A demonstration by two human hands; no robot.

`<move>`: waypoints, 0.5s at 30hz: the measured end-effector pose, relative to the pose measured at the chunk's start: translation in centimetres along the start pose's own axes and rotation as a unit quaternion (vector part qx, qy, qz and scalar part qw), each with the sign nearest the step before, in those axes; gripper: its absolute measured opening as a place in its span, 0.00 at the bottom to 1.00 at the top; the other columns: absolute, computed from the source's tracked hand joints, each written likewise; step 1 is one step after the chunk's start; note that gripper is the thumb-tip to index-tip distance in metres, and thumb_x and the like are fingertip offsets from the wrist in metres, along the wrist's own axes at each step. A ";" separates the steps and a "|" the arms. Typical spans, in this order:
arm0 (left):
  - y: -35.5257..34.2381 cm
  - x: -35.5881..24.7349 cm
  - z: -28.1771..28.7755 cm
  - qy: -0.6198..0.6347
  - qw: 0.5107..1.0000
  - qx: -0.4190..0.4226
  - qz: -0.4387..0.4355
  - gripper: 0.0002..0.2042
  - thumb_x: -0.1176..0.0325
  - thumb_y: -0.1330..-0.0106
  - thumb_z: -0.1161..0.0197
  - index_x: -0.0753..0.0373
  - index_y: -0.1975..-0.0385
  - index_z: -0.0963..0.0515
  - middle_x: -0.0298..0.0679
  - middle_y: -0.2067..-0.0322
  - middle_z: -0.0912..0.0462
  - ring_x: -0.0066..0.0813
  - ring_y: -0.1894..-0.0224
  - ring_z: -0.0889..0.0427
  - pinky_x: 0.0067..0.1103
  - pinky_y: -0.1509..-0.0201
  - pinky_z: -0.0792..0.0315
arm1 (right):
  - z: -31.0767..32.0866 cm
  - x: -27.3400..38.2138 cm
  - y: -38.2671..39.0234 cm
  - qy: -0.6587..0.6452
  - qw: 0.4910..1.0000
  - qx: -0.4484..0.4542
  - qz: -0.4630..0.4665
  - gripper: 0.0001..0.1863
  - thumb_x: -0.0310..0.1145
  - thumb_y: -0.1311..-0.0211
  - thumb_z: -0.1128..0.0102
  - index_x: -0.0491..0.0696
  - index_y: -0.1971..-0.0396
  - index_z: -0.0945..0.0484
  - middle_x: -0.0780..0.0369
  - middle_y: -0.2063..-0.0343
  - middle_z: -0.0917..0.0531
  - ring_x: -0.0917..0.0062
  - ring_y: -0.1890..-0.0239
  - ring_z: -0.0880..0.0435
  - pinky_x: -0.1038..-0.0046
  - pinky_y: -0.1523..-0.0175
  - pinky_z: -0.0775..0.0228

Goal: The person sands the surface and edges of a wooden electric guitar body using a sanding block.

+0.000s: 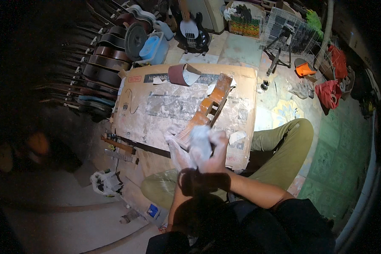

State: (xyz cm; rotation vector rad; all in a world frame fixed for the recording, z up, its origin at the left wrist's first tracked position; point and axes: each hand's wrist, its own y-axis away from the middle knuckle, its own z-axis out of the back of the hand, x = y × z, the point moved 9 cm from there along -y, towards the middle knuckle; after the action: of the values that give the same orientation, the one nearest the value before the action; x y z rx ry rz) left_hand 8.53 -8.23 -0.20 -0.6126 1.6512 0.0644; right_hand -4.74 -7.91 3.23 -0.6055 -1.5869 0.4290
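A brown varnished wooden piece with cut-outs (211,103), perhaps a guitar body seen edge-on, lies aslant over a dusty cardboard sheet (161,95). White dust coats my left hand (180,150), which is closed around the near end of the piece. My right hand (216,154) is closed on a pale grey-white wad (200,142) pressed at that same end. The wad is smeared by motion; whether it is cloth or folded sandpaper does not show. Beyond the piece stands a curled strip of dark red sandpaper (180,75).
Torn white paper scraps (237,136) lie on the cardboard. Several guitars (101,63) hang in a row at left. A black bass guitar (192,36) and a blue tub (152,47) stand beyond. A small tripod (279,53) and wire cage (290,29) are at far right.
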 end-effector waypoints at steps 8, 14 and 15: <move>0.7 0.0 -0.9 0.011 0.999 -0.006 -0.030 0.17 0.64 0.37 0.36 0.66 0.54 0.31 0.43 0.64 0.23 0.32 0.58 0.23 0.29 0.50 0.28 | 2.3 4.2 -3.0 0.025 0.994 0.097 -0.051 0.23 0.27 0.46 0.30 0.44 0.51 0.27 0.53 0.62 0.29 0.62 0.60 0.24 0.70 0.55 0.31; 1.4 0.4 -1.8 0.015 0.997 -0.030 -0.070 0.18 0.62 0.37 0.36 0.65 0.55 0.31 0.42 0.65 0.24 0.32 0.59 0.24 0.30 0.49 0.29 | 0.1 7.6 -7.7 0.154 0.926 0.341 -0.059 0.23 0.27 0.54 0.26 0.45 0.54 0.20 0.56 0.65 0.26 0.66 0.64 0.24 0.68 0.59 0.31; 1.6 0.6 -2.2 0.019 0.997 -0.030 -0.073 0.18 0.61 0.37 0.36 0.65 0.55 0.32 0.42 0.65 0.24 0.32 0.59 0.24 0.30 0.49 0.29 | 0.4 7.2 -7.6 0.142 0.930 0.334 -0.050 0.23 0.26 0.54 0.26 0.44 0.54 0.20 0.56 0.64 0.26 0.66 0.62 0.24 0.69 0.58 0.31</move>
State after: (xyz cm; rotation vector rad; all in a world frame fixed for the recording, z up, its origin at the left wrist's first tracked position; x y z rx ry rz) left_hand 5.84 -7.95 -0.86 -0.7831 1.6412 -0.0029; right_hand -6.39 -9.49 13.50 -0.0533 -1.0909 0.7263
